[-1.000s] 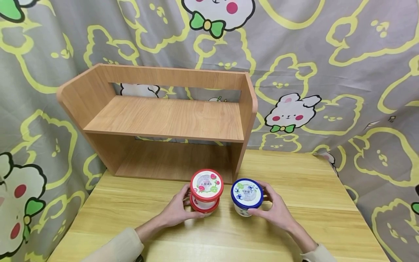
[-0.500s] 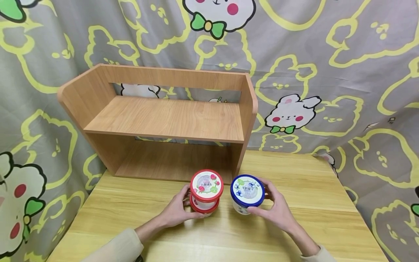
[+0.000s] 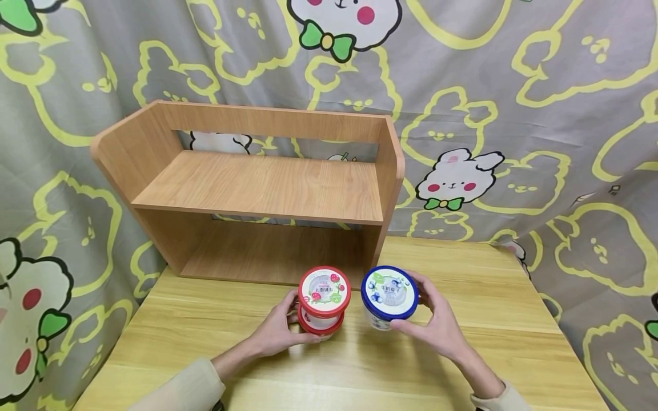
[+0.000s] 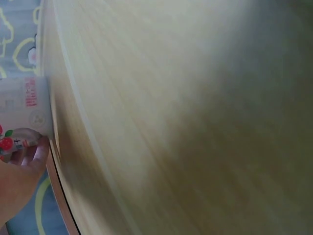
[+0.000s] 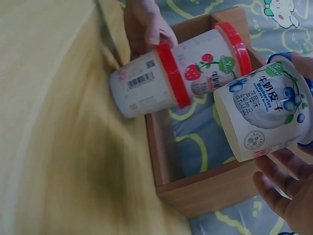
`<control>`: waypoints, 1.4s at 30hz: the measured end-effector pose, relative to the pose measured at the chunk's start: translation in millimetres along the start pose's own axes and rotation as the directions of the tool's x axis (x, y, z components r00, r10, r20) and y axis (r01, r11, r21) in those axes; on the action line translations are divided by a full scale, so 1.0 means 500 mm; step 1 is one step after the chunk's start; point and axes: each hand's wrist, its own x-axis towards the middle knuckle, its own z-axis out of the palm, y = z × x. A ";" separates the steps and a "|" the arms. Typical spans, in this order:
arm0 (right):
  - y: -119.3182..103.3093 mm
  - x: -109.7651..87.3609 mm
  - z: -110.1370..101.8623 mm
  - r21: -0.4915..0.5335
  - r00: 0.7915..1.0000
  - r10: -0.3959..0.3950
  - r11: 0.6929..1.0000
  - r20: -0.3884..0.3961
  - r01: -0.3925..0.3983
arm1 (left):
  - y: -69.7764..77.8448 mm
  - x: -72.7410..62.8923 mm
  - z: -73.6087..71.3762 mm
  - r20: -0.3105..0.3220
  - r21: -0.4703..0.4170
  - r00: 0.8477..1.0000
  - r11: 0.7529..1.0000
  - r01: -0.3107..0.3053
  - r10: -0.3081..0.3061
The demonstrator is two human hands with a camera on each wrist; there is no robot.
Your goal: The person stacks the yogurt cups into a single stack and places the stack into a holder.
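Two red-lidded strawberry yogurt cups stand stacked in the head view, the upper cup (image 3: 325, 292) on the lower cup (image 3: 320, 328). My left hand (image 3: 275, 328) grips the lower one from the left, thumb in front. To their right, my right hand (image 3: 437, 322) holds a blue-lidded blueberry yogurt cup (image 3: 389, 292) with thumb and fingers around its side. The right wrist view shows that blueberry cup (image 5: 269, 110) raised off the table, its base at about the level of the upper strawberry cup (image 5: 210, 61). Only the white lower cup (image 4: 22, 107) and part of my left hand (image 4: 22, 181) appear in the left wrist view.
A two-level wooden shelf (image 3: 257, 182) stands on the wooden table (image 3: 493, 319) behind the cups, its front edge close to them. A grey curtain (image 3: 462, 68) with rabbit and yellow bear prints hangs around the back and sides.
My right hand has lifted the blueberry cup upward, and its lid looks larger and higher in view. The left hand and the stacked strawberry cups stay in place.
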 end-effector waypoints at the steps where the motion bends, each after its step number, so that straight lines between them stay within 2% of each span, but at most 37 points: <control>1: -0.003 0.003 -0.001 0.003 1.000 -0.006 1.000 -0.004 0.006 | 0.000 0.000 0.000 0.000 -0.002 1.000 1.000 -0.002 0.002; 14: -0.041 0.037 -0.016 0.038 0.999 -0.041 0.998 -0.017 0.042 | 0.001 0.001 0.000 0.005 -0.020 1.000 1.000 -0.012 0.012; 28: -0.067 0.065 -0.011 0.099 0.996 -0.088 0.991 -0.014 0.089 | -0.003 0.002 0.001 0.000 -0.027 1.000 0.999 -0.026 0.026; 42: -0.086 0.090 0.001 0.138 0.995 -0.094 0.986 0.017 0.091 | -0.003 0.001 0.001 -0.003 -0.016 1.000 1.000 -0.018 0.017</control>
